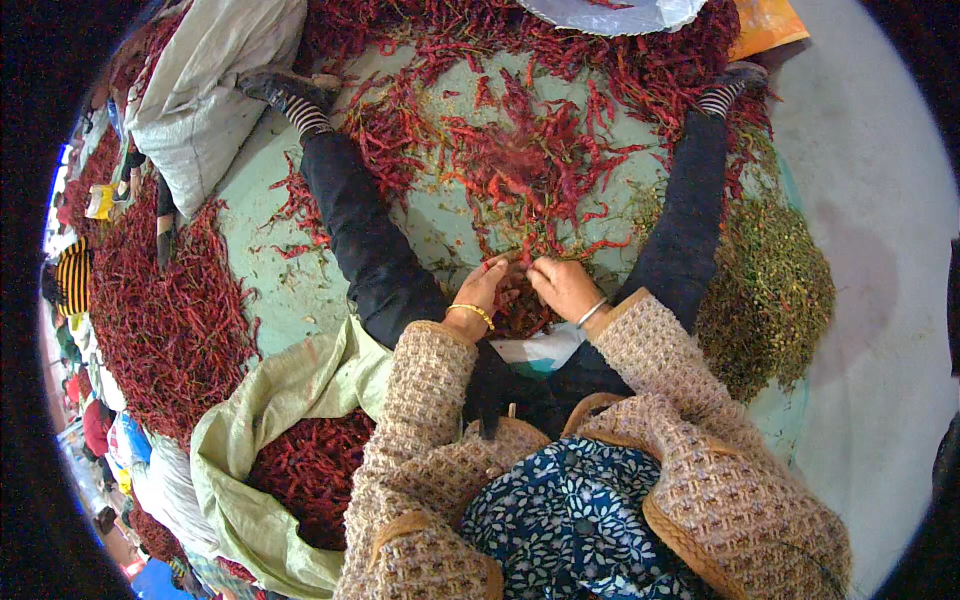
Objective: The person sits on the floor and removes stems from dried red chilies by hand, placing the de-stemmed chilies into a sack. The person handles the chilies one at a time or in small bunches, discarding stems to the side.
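Observation:
Between my legs, my left hand [478, 294] and my right hand [568, 286] are close together over a small heap of dried red chillies [517, 304]. A red chilli [527, 246] shows at the pinched fingertips of my right hand. My left fingers are curled beside it, with red at their tips; whether they grip a chilli is hard to see. Just beyond both hands, a loose pile of red chillies [525, 165] spreads over a pale green sheet [289, 300].
An open woven sack [225, 457] of red chillies stands at my left. Chilli heaps [169, 322] lie farther left, near a full white sack [187, 112]. On my right is a mound of greenish stems and debris [772, 292]. A pale sack [615, 16] lies across the far chillies.

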`<state>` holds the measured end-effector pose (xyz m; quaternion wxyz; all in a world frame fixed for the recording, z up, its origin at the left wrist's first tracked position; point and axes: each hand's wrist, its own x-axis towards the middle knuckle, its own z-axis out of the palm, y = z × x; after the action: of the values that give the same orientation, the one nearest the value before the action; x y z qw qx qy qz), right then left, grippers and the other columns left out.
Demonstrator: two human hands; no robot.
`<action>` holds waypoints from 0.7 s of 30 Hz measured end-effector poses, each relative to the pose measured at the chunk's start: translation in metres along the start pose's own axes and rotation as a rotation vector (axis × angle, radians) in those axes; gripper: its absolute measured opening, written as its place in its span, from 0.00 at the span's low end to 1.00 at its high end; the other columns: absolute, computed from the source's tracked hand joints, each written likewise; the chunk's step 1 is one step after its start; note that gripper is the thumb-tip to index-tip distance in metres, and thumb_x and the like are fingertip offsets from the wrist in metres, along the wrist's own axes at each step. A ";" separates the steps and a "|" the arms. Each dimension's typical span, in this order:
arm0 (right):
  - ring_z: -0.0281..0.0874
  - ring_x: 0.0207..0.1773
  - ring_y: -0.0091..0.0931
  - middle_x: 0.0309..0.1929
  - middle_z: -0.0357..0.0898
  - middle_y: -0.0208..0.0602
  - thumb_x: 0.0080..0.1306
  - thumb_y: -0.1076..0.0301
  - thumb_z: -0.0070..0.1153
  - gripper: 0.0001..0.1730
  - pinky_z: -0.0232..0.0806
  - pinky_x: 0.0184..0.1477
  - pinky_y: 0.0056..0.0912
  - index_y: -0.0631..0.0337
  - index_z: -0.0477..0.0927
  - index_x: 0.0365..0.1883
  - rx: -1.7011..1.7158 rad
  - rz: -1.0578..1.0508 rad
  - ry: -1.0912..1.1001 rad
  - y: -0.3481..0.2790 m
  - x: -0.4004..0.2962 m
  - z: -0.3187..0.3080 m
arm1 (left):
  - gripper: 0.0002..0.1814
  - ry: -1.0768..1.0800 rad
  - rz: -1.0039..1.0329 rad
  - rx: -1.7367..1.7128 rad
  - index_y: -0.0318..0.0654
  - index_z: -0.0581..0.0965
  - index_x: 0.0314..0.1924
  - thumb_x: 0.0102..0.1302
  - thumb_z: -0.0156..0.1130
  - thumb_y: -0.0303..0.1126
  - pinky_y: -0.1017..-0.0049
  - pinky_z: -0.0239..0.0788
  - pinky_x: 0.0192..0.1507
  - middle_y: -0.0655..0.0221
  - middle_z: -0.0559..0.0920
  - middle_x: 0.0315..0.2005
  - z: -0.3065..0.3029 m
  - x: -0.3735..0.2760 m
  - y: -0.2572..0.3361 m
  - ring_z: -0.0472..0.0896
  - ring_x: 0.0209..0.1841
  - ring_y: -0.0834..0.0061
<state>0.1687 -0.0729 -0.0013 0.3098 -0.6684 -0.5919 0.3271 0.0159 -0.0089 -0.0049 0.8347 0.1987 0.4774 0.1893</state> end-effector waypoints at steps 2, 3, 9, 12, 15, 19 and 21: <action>0.73 0.27 0.47 0.21 0.73 0.51 0.62 0.61 0.49 0.13 0.63 0.29 0.48 0.63 0.72 0.29 -0.085 -0.024 -0.128 -0.008 -0.008 0.001 | 0.11 -0.031 -0.010 -0.042 0.40 0.73 0.45 0.69 0.46 0.34 0.76 0.71 0.33 0.73 0.78 0.33 -0.003 0.003 -0.003 0.77 0.32 0.78; 0.73 0.29 0.48 0.22 0.75 0.52 0.62 0.60 0.48 0.14 0.64 0.31 0.51 0.64 0.71 0.29 -0.118 0.001 -0.224 -0.018 -0.009 -0.003 | 0.10 -0.046 -0.022 -0.021 0.40 0.73 0.45 0.69 0.46 0.33 0.76 0.71 0.33 0.72 0.78 0.32 -0.011 0.009 -0.008 0.77 0.32 0.78; 0.75 0.22 0.37 0.16 0.74 0.44 0.63 0.47 0.48 0.26 0.64 0.28 0.41 0.64 0.73 0.19 0.202 0.226 -0.212 -0.018 -0.011 -0.004 | 0.08 -0.073 -0.017 0.051 0.38 0.73 0.39 0.69 0.46 0.32 0.76 0.71 0.31 0.69 0.77 0.27 -0.015 0.008 -0.016 0.76 0.27 0.76; 0.69 0.17 0.24 0.15 0.72 0.33 0.62 0.44 0.49 0.28 0.61 0.22 0.31 0.62 0.76 0.20 0.351 0.301 -0.036 0.022 0.005 0.004 | 0.08 -0.110 0.041 0.324 0.38 0.72 0.37 0.69 0.46 0.32 0.77 0.69 0.28 0.70 0.76 0.25 -0.006 0.003 -0.018 0.75 0.25 0.77; 0.62 0.14 0.17 0.16 0.69 0.25 0.63 0.48 0.50 0.22 0.54 0.17 0.24 0.60 0.76 0.26 0.738 0.525 -0.157 0.019 0.015 0.002 | 0.07 -0.074 0.167 0.660 0.37 0.70 0.36 0.67 0.47 0.32 0.77 0.64 0.25 0.70 0.74 0.22 -0.002 0.001 -0.020 0.71 0.22 0.77; 0.53 0.13 0.12 0.18 0.65 0.18 0.64 0.49 0.50 0.18 0.45 0.14 0.15 0.56 0.75 0.35 1.101 0.680 -0.217 0.003 0.017 0.005 | 0.09 0.003 0.459 0.981 0.33 0.70 0.37 0.65 0.51 0.32 0.73 0.63 0.28 0.67 0.74 0.21 -0.007 0.004 -0.027 0.69 0.23 0.76; 0.51 0.11 0.12 0.15 0.62 0.19 0.66 0.53 0.47 0.15 0.44 0.12 0.17 0.55 0.73 0.28 1.117 0.712 -0.211 0.000 0.016 0.007 | 0.09 0.065 0.491 1.085 0.32 0.71 0.37 0.64 0.51 0.32 0.72 0.65 0.29 0.64 0.75 0.21 -0.015 0.012 -0.035 0.72 0.24 0.75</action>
<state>0.1646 -0.0573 -0.0067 0.4228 -0.5266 -0.1040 0.7301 0.0128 -0.0306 -0.0387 0.5308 0.6954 0.4714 0.1117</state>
